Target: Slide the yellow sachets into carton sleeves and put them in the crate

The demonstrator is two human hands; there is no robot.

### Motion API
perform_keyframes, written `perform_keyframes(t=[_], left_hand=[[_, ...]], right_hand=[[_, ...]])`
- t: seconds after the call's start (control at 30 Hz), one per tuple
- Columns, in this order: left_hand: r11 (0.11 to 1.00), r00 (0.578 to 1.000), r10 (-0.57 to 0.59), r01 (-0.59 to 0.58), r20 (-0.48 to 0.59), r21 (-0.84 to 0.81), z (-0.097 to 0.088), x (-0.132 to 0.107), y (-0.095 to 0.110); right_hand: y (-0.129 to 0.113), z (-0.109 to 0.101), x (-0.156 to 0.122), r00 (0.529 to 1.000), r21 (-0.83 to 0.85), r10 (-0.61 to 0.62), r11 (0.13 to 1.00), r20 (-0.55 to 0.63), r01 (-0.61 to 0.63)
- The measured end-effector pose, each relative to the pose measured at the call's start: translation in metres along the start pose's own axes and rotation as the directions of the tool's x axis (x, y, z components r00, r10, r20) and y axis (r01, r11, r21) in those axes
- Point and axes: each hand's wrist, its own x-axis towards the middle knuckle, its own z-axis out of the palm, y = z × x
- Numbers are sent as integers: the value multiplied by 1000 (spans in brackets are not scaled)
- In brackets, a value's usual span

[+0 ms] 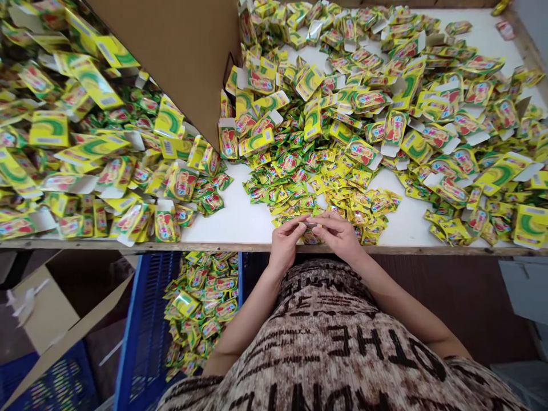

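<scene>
Brown knitted cloth with dark lettering (342, 342) fills the bottom of the view, and both forearms reach forward from it to the near edge of the tabletop (240, 217). The left hand (285, 242) and the right hand (342, 234) meet there, fingertips almost touching. Between them they pinch a small flat piece (310, 225). It is pale and too small to tell whether it is a sachet or a bit of card. Its long axis runs left to right, from one hand across to the other, and it sits level just above the table edge. Both hands are closed narrow, thumb against forefinger on either end of the piece, with the other fingers curled loosely. Neither hand is clearly nearer; they share it evenly.

Straight ahead of the hands, just beyond the fingertips, lies a heap of sachets (308, 171), yellow and green. It spreads away from the person, and its near fringe touches the right hand's side. Printed cartons (449, 137), many with their flaps open, ring that heap to the right and at the back, and more lie piled to the left. A cardboard box (180, 51) leans in from the upper left. Below the table edge, on the left hand's side, a blue crate (141, 319) holds more sachets.
</scene>
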Motion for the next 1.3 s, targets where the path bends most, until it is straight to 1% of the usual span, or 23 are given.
perform_keyframes(t=[0.07,0.13,0.23,0.3,0.37,0.43,0.5,0.57,0.67,0.8,0.9,0.97,1.03,1.07,1.1,1.13,1.17,1.2,1.23,1.27,1.3], left_hand=[[996,998,55,-53,-37,68,1,0,-5],[989,995,96,-91,-37,119,3,-1,-6],[973,987,160,-154,-18,172,7,0,-1],[944,976,216,-214,18,252,8,2,3],[905,962,263,-272,72,326,7,5,5],[877,945,303,-326,122,352,3,9,6],[852,924,353,-381,143,359,-1,11,5],[819,905,390,-426,170,384,-6,13,4],[791,891,386,-453,238,411,-13,11,2],[765,874,391,-483,290,426,-19,4,-1],[717,844,424,-535,330,448,-22,-1,-8],[686,820,433,-570,375,453,-23,-4,-13],[678,809,408,-579,423,452,-21,-6,-17],[682,811,388,-573,439,455,-19,-6,-18],[689,820,371,-558,436,463,-17,-7,-17],[699,837,370,-537,403,473,-16,-8,-14],[714,860,388,-508,331,483,-17,-9,-9],[730,877,429,-478,216,489,-20,-9,-2],[744,874,480,-448,70,496,-28,-10,7],[750,842,532,-422,-87,509,-41,-11,16],[745,782,579,-393,-230,540,-60,-14,26]], right_hand=[[3,-3,0,1000,0,-6,1000,18,6],[7,-4,-1,1000,-6,29,1000,-6,-29],[10,-4,0,994,-9,85,996,-65,-86],[9,-4,0,993,-12,67,998,-101,-68],[8,-4,2,993,-39,13,999,-113,-17],[9,-5,2,993,-97,-66,994,-103,56],[10,-7,1,984,-176,-169,972,-63,156],[12,-9,-1,965,-243,-263,936,0,255],[16,-12,-7,948,-291,-311,903,67,316],[19,-11,-15,946,-305,-315,896,76,323],[22,-10,-24,928,-308,-368,878,58,367],[22,-13,-28,913,-307,-401,862,73,403],[20,-19,-27,920,-288,-373,874,118,391],[18,-22,-24,933,-286,-340,888,120,361],[16,-25,-20,948,-301,-303,899,96,318],[16,-26,-13,961,-338,-271,900,60,275],[16,-27,-6,969,-400,-245,885,34,238],[17,-25,1,975,-485,-222,849,32,209],[19,-24,9,980,-578,-190,794,59,188],[22,-21,15,985,-665,-140,726,105,174],[25,-20,21,985,-733,-80,659,156,170]])
